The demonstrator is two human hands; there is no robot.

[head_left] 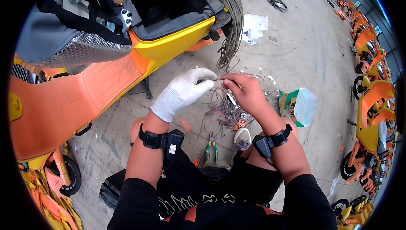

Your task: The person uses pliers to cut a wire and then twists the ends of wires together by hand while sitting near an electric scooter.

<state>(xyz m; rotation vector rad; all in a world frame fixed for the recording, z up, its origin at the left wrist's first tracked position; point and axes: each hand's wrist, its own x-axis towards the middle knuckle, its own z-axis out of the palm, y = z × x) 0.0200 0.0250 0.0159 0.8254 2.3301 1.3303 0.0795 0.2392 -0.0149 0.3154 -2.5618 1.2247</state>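
Observation:
My left hand (185, 90), in a white knit glove, pinches a thin dark piece of wire (219, 79). Bare, my right hand (245, 90) has its thumb and forefinger closed on the wire's other end. Just beyond my fingertips hangs a thick bundle of grey-brown cables (231, 27), draped over the edge of an orange and yellow scooter body (177, 40). Below my hands, cut wire scraps (222, 107) lie strewn on the concrete floor with small white bits. Pliers with green and yellow handles (211, 147) rest on the floor between my knees.
A green and white plastic bag (298, 106) stands right of my right hand. White plastic sheeting (253, 28) lies farther off. Rows of orange and yellow scooters (370, 116) line the right side. The near scooter's footboard (55, 111) and grey seat (46, 40) fill the left.

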